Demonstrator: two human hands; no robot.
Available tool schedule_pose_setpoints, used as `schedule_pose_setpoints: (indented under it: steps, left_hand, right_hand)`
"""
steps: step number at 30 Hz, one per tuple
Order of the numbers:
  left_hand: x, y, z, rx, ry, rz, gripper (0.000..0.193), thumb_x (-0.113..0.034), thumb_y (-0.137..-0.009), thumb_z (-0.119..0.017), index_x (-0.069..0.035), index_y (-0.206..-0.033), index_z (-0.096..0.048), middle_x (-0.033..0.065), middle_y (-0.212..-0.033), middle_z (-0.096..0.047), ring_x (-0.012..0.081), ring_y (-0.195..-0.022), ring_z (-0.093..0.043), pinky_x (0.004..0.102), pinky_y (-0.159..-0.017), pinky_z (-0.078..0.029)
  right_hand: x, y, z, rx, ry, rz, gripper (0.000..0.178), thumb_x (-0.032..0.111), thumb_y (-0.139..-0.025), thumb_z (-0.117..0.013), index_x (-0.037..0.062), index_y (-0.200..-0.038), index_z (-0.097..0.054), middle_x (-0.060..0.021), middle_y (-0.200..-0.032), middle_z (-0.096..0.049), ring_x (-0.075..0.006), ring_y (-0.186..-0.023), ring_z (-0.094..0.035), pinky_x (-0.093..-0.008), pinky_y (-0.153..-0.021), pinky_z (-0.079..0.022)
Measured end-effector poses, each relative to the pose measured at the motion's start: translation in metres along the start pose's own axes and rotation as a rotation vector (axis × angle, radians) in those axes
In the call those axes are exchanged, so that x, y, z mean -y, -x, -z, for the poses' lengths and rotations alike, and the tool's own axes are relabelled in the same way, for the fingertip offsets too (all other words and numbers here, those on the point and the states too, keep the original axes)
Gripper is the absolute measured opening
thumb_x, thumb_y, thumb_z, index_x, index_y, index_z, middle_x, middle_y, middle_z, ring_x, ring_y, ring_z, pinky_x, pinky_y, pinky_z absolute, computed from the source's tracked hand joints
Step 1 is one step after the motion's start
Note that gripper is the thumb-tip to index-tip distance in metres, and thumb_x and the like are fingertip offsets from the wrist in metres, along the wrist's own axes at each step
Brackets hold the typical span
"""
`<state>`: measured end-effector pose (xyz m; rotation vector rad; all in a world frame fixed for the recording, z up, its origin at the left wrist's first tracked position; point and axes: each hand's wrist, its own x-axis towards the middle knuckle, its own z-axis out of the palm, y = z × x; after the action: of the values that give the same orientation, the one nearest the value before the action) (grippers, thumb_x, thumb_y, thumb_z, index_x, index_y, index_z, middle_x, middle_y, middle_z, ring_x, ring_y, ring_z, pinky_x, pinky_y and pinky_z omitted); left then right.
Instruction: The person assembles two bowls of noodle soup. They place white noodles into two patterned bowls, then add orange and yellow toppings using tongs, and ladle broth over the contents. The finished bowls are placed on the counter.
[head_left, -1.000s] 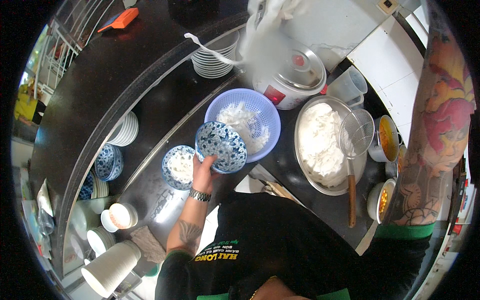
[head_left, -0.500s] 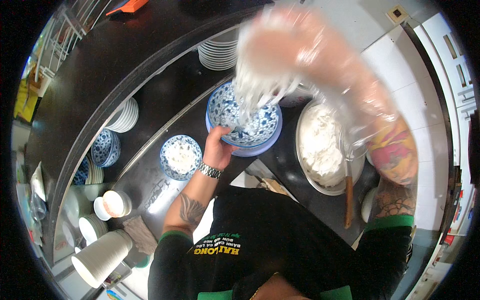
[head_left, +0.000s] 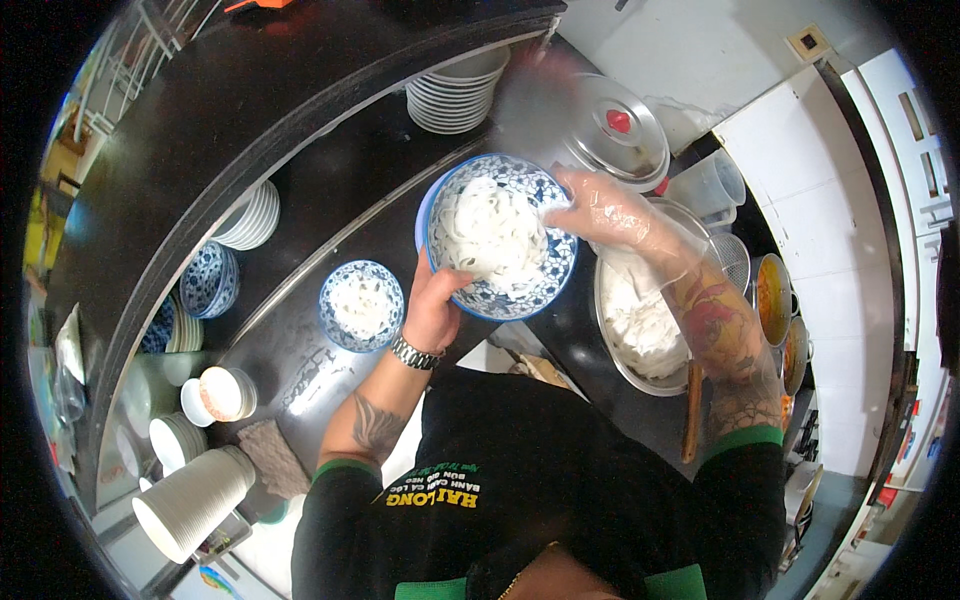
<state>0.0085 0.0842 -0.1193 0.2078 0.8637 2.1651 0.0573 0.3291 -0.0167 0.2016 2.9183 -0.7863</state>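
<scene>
A large blue-and-white patterned bowl (head_left: 540,285) holds a mound of white noodles (head_left: 490,232). My left hand (head_left: 438,308) grips the bowl's lower left rim, thumb over the edge. My right hand (head_left: 612,212), in a clear plastic glove, is closed at the right rim; the bowl partly hides its fingers. Beneath the bowl, a lavender rim (head_left: 421,225) peeks out at the left. A smaller patterned bowl (head_left: 361,307) with white noodles sits left of my left wrist. Below my right forearm lies a metal basin (head_left: 612,340) of white noodles (head_left: 645,325), with a wooden handle (head_left: 691,410) at its edge.
Plates (head_left: 455,100) are stacked at the back. A metal lid (head_left: 635,140) with a red knob lies behind my right hand, near clear plastic containers (head_left: 708,185). Pots of orange food (head_left: 773,300) line the right. Stacked cups (head_left: 195,503) and a brown cloth (head_left: 273,458) are at left.
My right hand has come down from above to the bowl's right rim. The noodles that hung from it now lie in the large bowl, which has shifted slightly right.
</scene>
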Motion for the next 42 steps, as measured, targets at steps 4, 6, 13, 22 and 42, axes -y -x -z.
schedule_pose_setpoints:
  steps: [4, 6, 13, 22, 42]
  left_hand:
    - [0.001, 0.002, 0.004, -0.072, 0.009, -0.039, 0.071, -0.004, -0.072, -0.053, -0.001, -0.139, -0.033, 0.0140, -0.133, -0.050, 0.0255, -0.123, -0.048, 0.0377, -0.105, -0.038]
    - [0.001, 0.002, 0.007, -0.104, 0.084, 0.010, 0.069, -0.004, -0.072, -0.053, -0.002, -0.139, -0.034, 0.0141, -0.133, -0.050, 0.0260, -0.123, -0.049, 0.0382, -0.104, -0.039]
    - [0.005, 0.011, 0.018, -0.206, 0.093, 0.063, 0.055, -0.017, -0.077, -0.054, 0.002, -0.129, -0.047, 0.0126, -0.123, -0.060, 0.0260, -0.112, -0.058, 0.0411, -0.096, -0.047]
    - [0.015, 0.010, 0.029, -0.183, -0.008, 0.123, 0.063, -0.011, -0.078, -0.052, -0.006, -0.137, -0.033, 0.0142, -0.128, -0.052, 0.0273, -0.112, -0.058, 0.0425, -0.081, -0.057]
    - [-0.018, 0.043, 0.024, -0.084, 0.106, 0.109, 0.057, -0.021, -0.078, -0.058, 0.001, -0.130, -0.048, 0.0151, -0.124, -0.060, 0.0277, -0.113, -0.059, 0.0423, -0.098, -0.047]
  right_hand:
    - [0.008, -0.001, 0.015, -0.087, 0.115, 0.053, 0.026, 0.022, -0.086, -0.060, -0.0019, -0.093, -0.067, -0.0197, -0.091, -0.067, -0.0312, -0.084, -0.065, -0.0383, -0.078, -0.049]
    - [0.028, 0.003, 0.034, -0.160, 0.113, 0.067, 0.025, 0.024, -0.087, -0.059, 0.0002, -0.089, -0.067, -0.0222, -0.085, -0.065, -0.0377, -0.083, -0.064, -0.0428, -0.076, -0.050]
    - [0.073, 0.026, 0.090, -0.301, -0.068, 0.059, 0.025, 0.026, -0.090, -0.061, 0.0031, -0.098, -0.069, -0.0104, -0.080, -0.067, -0.0176, -0.073, -0.064, -0.0334, -0.068, -0.051]
    - [0.155, 0.045, 0.155, -0.076, -0.502, 0.205, 0.037, 0.023, -0.088, -0.066, 0.0032, -0.119, -0.060, -0.0113, -0.102, -0.064, -0.0174, -0.088, -0.063, -0.0318, -0.079, -0.051]
    - [0.077, -0.003, -0.042, -0.059, 0.141, 0.480, 0.038, 0.011, -0.074, -0.069, 0.0024, -0.110, -0.061, -0.0174, -0.111, -0.061, -0.0357, -0.102, -0.061, -0.0404, -0.088, -0.050]
